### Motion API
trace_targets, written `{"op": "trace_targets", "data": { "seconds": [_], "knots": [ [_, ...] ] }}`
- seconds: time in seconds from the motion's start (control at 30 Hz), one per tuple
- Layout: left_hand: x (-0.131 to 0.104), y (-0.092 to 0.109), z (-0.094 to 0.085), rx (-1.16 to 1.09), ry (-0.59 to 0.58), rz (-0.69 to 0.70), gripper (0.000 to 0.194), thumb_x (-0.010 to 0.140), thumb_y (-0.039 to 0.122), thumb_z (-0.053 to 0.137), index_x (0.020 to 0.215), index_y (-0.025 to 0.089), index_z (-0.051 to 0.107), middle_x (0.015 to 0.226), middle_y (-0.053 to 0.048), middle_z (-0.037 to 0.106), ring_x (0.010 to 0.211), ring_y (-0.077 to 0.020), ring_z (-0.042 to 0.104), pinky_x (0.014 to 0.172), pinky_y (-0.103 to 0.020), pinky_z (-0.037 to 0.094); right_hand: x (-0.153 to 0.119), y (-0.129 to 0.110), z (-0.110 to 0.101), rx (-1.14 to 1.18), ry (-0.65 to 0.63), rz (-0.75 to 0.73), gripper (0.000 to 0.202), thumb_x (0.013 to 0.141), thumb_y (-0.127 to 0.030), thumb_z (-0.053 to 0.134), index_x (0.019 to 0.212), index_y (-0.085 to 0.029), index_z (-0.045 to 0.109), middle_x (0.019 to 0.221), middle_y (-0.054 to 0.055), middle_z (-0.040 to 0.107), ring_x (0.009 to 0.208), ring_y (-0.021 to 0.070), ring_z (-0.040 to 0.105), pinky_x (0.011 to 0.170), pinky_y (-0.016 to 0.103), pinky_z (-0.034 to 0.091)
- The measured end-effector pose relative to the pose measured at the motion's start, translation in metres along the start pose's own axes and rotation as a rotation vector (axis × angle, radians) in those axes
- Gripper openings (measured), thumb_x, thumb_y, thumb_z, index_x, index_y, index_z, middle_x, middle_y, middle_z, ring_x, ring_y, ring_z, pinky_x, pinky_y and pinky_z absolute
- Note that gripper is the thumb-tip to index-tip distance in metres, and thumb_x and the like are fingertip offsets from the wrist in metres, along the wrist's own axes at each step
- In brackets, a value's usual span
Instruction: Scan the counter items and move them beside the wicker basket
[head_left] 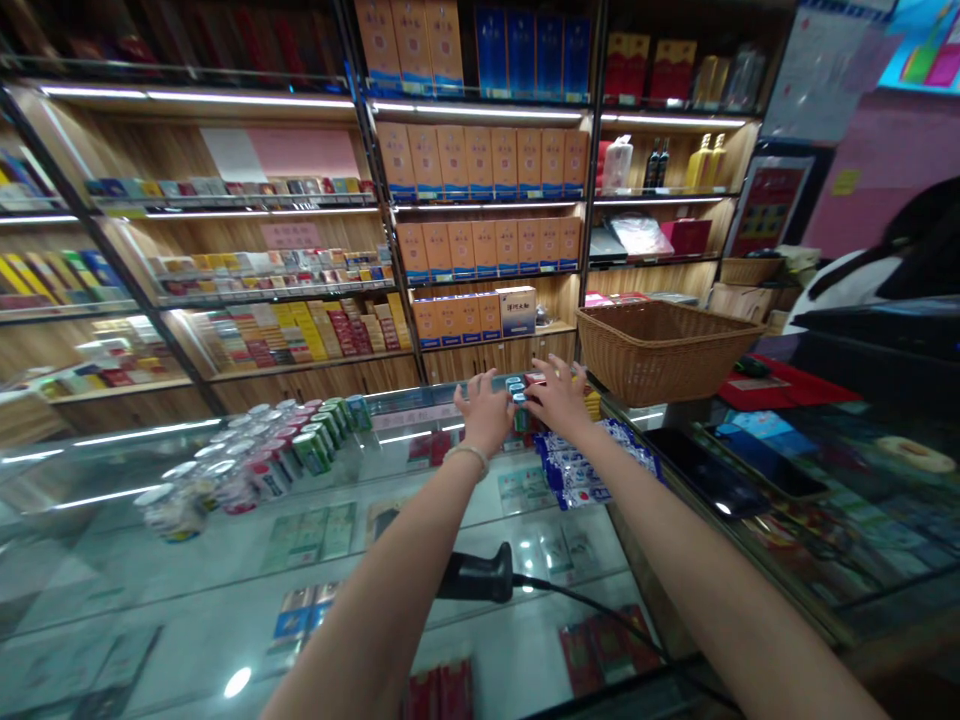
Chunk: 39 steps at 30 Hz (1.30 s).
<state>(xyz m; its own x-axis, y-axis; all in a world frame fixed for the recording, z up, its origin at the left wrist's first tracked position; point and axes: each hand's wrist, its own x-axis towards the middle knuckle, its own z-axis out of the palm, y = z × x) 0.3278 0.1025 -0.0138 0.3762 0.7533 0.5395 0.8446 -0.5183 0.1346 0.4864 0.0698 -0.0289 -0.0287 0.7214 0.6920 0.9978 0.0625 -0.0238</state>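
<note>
- Lit shelves [172, 140] of boxes and bottles lined the wall at twelve o'clock, behind a glass-topped bench [202, 600].
- At the centre of things, the small cans [515, 385] stood in a tight cluster near the bench's far edge, between the two hands.
- Left hand [486, 412]: fingers spread and lifted, just beside the cluster's nine o'clock side.
- Right hand [564, 402]: fingers spread too, reaching over the cluster from three o'clock; whether any touched a can could not be told.
- Just past the right hand, at three o'clock, lay yellow packs [593, 404]; blue packets [581, 470] lay close together at four.
- As far as could be judged, much was already grouped: the rows of cans [262, 455] at eight to nine o'clock stood in order, and the packets lay together. Only the cluster between the hands seemed unfinished.
- Farther out, a black scanner handle [480, 577] lay at six o'clock, a wicker basket [667, 350] stood at two to three, and a phone [705, 470] lay at four.
- Hidden or unclear: the hands covered part of the cluster, so no count was possible; the left forearm hid the scanner's head; labels were blurred; another person [836, 280] was cut off by the right edge.
</note>
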Motion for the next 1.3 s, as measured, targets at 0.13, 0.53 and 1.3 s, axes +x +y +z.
{"op": "trace_targets", "data": {
  "seconds": [0.13, 0.53, 1.3],
  "knots": [
    [0.0, 0.002, 0.002, -0.013, 0.013, -0.046, 0.019, 0.087, 0.037, 0.071, 0.102, 0.028, 0.078, 0.158, -0.008, 0.048, 0.146, -0.0334, 0.036, 0.121, -0.064, 0.022, -0.001, 0.001, 0.004, -0.012, 0.02, -0.006, 0.016, 0.088, -0.039, 0.073, 0.099, -0.028, 0.079, 0.156, 0.007, 0.05, 0.147, 0.0353, 0.032, 0.118, 0.066, 0.017],
    [-0.011, 0.0, 0.001, -0.009, 0.057, 0.021, 0.03, 0.084, 0.028, 0.07, 0.113, 0.034, 0.068, 0.161, -0.005, 0.042, 0.147, -0.0304, 0.035, 0.12, -0.063, 0.022, -0.002, 0.0, -0.001, 0.061, 0.017, 0.047, 0.015, 0.087, -0.026, 0.069, 0.102, -0.027, 0.071, 0.159, 0.008, 0.046, 0.15, 0.0337, 0.029, 0.118, 0.066, 0.018],
    [0.001, 0.003, 0.008, 0.025, 0.062, 0.001, 0.031, 0.082, 0.023, 0.068, 0.112, 0.032, 0.068, 0.161, -0.008, 0.041, 0.148, -0.0309, 0.033, 0.122, -0.062, 0.019, -0.002, 0.001, 0.002, 0.058, -0.026, 0.085, 0.019, 0.089, -0.027, 0.068, 0.106, -0.031, 0.076, 0.16, 0.007, 0.044, 0.149, 0.0355, 0.029, 0.117, 0.067, 0.019]
  ]
}}
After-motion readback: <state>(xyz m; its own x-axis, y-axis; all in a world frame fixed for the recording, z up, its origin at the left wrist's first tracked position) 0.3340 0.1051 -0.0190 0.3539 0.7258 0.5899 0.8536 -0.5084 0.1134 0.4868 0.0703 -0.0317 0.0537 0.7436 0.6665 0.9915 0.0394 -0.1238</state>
